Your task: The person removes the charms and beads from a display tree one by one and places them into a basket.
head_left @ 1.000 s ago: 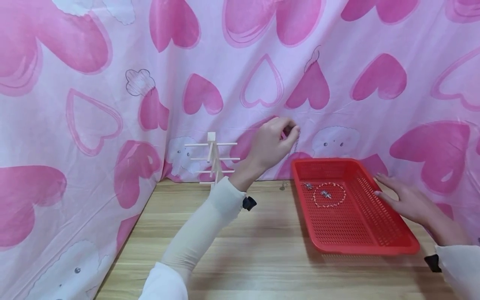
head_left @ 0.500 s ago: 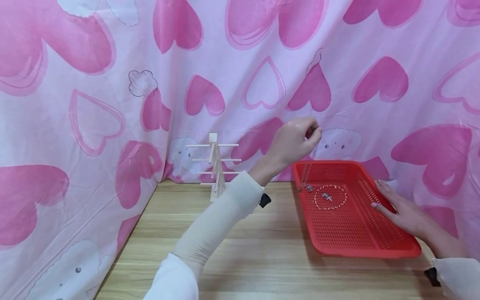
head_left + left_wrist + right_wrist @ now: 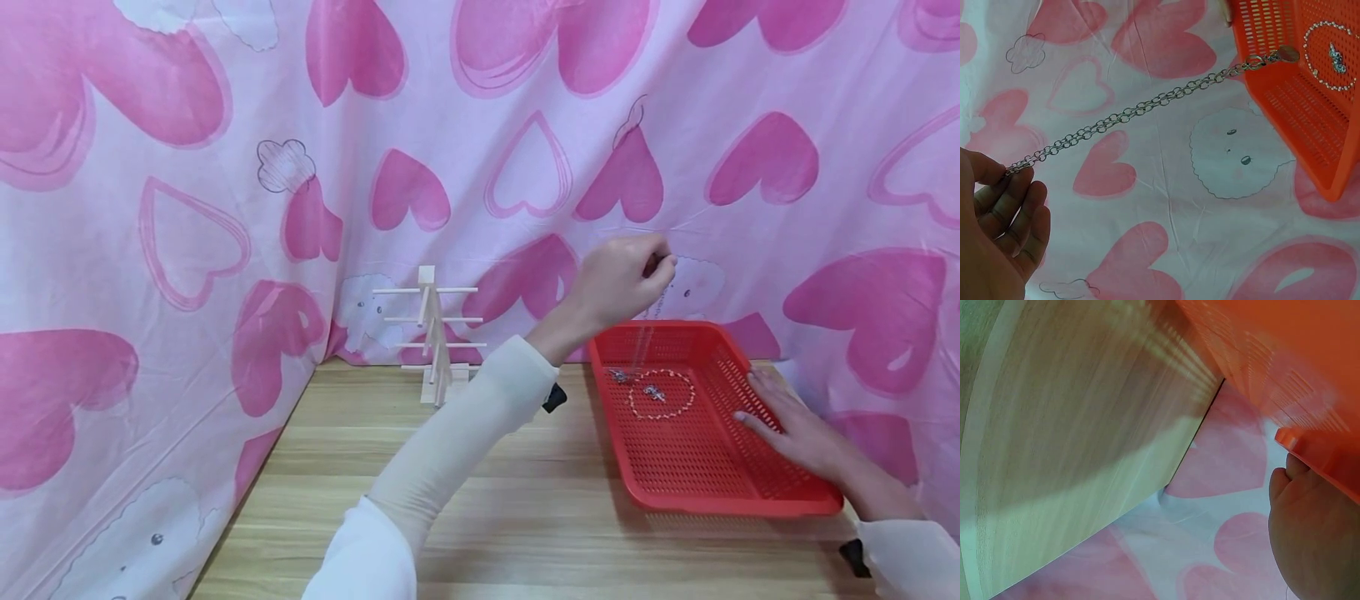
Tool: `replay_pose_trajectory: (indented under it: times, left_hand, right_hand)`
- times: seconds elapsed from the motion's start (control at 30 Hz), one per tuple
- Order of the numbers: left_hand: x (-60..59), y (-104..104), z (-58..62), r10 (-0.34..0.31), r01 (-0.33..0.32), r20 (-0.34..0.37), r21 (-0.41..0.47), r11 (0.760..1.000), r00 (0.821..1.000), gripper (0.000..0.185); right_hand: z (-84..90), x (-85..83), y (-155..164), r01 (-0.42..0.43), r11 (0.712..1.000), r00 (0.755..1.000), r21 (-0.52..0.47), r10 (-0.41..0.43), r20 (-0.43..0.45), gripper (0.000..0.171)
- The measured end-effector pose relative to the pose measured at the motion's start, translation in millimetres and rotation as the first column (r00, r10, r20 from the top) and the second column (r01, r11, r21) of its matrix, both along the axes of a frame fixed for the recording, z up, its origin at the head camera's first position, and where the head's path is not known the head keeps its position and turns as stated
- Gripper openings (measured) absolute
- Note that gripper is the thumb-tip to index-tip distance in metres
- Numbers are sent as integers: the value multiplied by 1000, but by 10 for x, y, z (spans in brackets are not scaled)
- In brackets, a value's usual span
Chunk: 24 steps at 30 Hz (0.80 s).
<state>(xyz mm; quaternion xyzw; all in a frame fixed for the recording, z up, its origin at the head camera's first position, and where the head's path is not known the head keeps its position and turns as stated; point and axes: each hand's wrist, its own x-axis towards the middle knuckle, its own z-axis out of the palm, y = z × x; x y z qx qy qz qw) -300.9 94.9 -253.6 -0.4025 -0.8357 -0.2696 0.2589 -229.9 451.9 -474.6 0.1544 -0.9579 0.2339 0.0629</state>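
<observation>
My left hand [image 3: 654, 265] is raised over the far end of the red mesh tray [image 3: 757, 492] and pinches a thin silver chain [image 3: 645, 342] that hangs down into it. In the left wrist view the chain [image 3: 1129, 115] runs from my fingertips [image 3: 1017, 182] to a small round tag [image 3: 1287, 54] at the tray [image 3: 1310, 119]. A white bead ring [image 3: 660, 393] with a silver charm inside it lies in the tray, and another small silver piece [image 3: 618, 375] lies beside it. My right hand [image 3: 783, 427] rests flat on the tray's right rim, fingers straight.
A small wooden stand [image 3: 432, 337] with several thin crossbars stands at the back of the wooden table [image 3: 495, 500], left of my forearm. Pink heart-print cloth [image 3: 187, 250] hangs behind and to the left. The right wrist view shows the table [image 3: 1072, 437] and the tray's underside [image 3: 1285, 356].
My left hand has carried the chain to the right, from beside the tray's left rim to above the tray. My right hand has slid from the table onto the tray's rim.
</observation>
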Motion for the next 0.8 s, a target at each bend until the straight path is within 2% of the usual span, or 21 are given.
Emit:
replay_pose_trajectory:
  times: [0.17,0.37,0.53,0.7,0.8]
  left_hand:
    - [-6,91,-9,-37,37,23,-8,999,999,17]
    - [-12,203,-46,2,4,59,-100,995,998,18]
    - [-11,300,-89,-12,25,94,-137,990,995,20]
    - [-9,393,-152,-33,44,68,-169,985,997,22]
    - [-5,451,-219,-32,39,38,-199,979,999,23]
  right_hand:
    - [-15,-8,-15,11,1000,1000,9,-11,8,83]
    - [-10,-10,-27,23,999,999,33,-24,31,84]
    - [20,-26,-27,28,997,998,72,-32,57,89]
    - [45,-51,-21,34,992,995,122,-45,85,93]
    - [30,-54,-11,43,988,996,149,-53,68,95]
